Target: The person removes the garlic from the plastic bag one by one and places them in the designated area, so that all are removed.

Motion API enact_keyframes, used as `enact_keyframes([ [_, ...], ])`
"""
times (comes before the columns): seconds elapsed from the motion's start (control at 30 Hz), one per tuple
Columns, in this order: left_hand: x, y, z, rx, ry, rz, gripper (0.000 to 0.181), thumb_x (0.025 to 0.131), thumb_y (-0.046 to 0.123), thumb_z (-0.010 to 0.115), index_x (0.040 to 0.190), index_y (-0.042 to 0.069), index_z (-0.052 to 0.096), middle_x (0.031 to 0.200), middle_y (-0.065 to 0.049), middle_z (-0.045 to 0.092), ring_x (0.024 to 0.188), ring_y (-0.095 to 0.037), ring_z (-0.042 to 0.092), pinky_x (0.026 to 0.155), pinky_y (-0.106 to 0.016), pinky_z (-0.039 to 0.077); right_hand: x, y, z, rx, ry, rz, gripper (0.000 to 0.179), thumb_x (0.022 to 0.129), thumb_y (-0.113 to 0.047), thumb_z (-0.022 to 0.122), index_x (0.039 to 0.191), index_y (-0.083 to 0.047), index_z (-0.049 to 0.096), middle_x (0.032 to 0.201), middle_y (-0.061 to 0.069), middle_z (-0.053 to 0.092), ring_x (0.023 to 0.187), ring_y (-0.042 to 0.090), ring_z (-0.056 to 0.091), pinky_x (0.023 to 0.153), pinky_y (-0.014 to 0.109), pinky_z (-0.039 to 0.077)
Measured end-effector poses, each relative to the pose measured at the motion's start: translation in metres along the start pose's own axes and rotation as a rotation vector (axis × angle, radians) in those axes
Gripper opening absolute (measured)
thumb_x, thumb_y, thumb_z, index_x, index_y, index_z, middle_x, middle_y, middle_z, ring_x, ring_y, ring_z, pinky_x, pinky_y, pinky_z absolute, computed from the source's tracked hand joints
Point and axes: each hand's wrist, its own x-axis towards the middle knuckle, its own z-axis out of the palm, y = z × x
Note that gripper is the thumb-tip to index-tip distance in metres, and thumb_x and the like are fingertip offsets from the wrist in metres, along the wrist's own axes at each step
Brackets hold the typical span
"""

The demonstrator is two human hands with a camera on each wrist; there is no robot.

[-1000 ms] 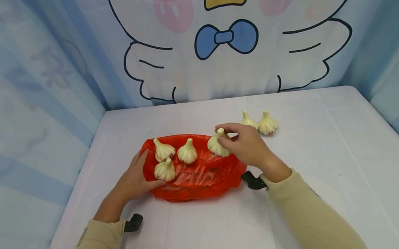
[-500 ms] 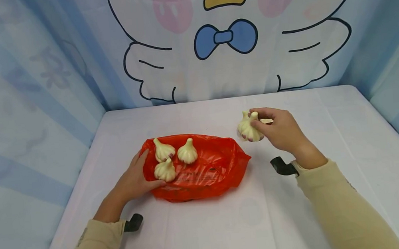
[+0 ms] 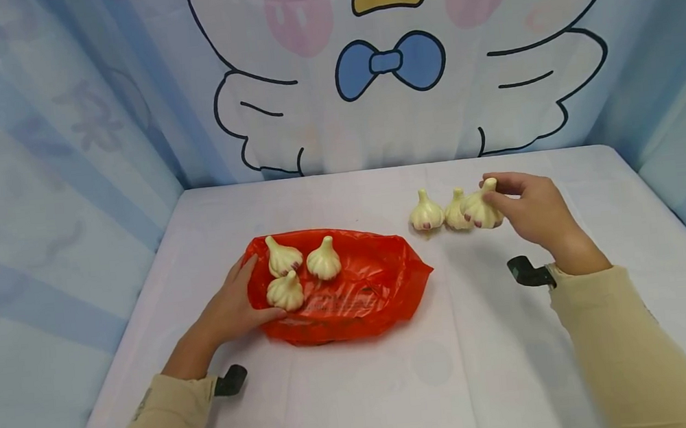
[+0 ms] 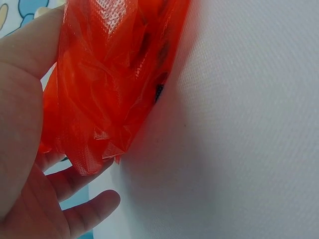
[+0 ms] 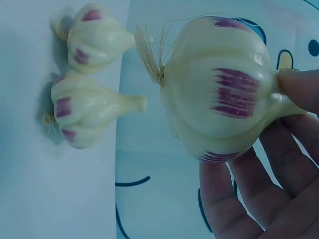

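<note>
Garlic bulb [image 3: 482,207] pinched by its neck in the right hand [image 3: 531,208], just beside two loose bulbs [image 3: 426,213] on the white table [image 3: 398,395].

From my end I see thumb and fingers clamped on the neck, so a slip there could let it drop and roll; I can't tell whether its base touches the table. Swinging it left would, I judge, knock the nearer of the pair over. The left hand [image 3: 237,308] holds the red bag [image 3: 354,327], thumb and fingers either side of its edge; a tug there might tumble the three bulbs [image 3: 324,261] inside.
</note>
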Motion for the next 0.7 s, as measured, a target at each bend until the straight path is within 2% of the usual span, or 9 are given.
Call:
enact_keyframes([
  [0.27, 0.0, -0.001, 0.001, -0.005, 0.005, 0.015, 0.123, 0.073, 0.055, 0.083, 0.159, 0.003, 0.012, 0.163, -0.022, 0.01, 0.141, -0.045, 0.027, 0.094, -0.062, 0.049, 0.008, 0.022, -0.018, -0.05, -0.02, 0.074, 0.05, 0.104, -0.03, 0.052, 0.142, 0.002, 0.053, 0.134, 0.025, 0.059, 0.124, 0.039, 0.054, 0.081, 0.033, 0.046],
  [0.33, 0.0, -0.001, 0.001, -0.004, 0.006, 0.013, 0.123, 0.073, 0.055, 0.083, 0.159, 0.003, 0.012, 0.163, -0.022, 0.01, 0.142, -0.045, 0.027, 0.094, -0.062, 0.049, 0.009, 0.027, -0.02, -0.052, -0.03, 0.09, 0.052, 0.105, -0.032, 0.05, 0.144, 0.002, 0.051, 0.135, 0.027, 0.057, 0.124, 0.039, 0.053, 0.084, 0.036, 0.048],
  [0.4, 0.0, -0.001, 0.001, -0.002, 0.005, 0.01, 0.123, 0.073, 0.056, 0.083, 0.159, 0.003, 0.012, 0.163, -0.022, 0.01, 0.141, -0.045, 0.027, 0.095, -0.062, 0.048, 0.011, 0.032, -0.022, -0.049, -0.042, 0.116, 0.054, 0.105, -0.034, 0.049, 0.146, 0.002, 0.048, 0.137, 0.028, 0.055, 0.124, 0.04, 0.052, 0.091, 0.045, 0.049],
  [0.5, 0.0, -0.001, 0.001, 0.002, 0.003, 0.006, 0.123, 0.073, 0.057, 0.082, 0.159, 0.003, 0.012, 0.163, -0.022, 0.01, 0.141, -0.045, 0.028, 0.095, -0.062, 0.048, 0.013, 0.039, -0.023, -0.032, -0.056, 0.146, 0.058, 0.106, -0.036, 0.047, 0.148, 0.003, 0.044, 0.14, 0.03, 0.051, 0.125, 0.043, 0.049, 0.099, 0.059, 0.045],
  [0.7, 0.0, -0.002, 0.0, 0.004, 0.001, 0.008, 0.123, 0.074, 0.058, 0.081, 0.159, 0.002, 0.011, 0.163, -0.023, 0.009, 0.141, -0.046, 0.027, 0.095, -0.062, 0.047, 0.018, 0.05, -0.023, -0.019, -0.076, 0.18, 0.059, 0.106, -0.037, 0.046, 0.148, 0.004, 0.042, 0.141, 0.032, 0.049, 0.127, 0.046, 0.046, 0.102, 0.063, 0.041],
])
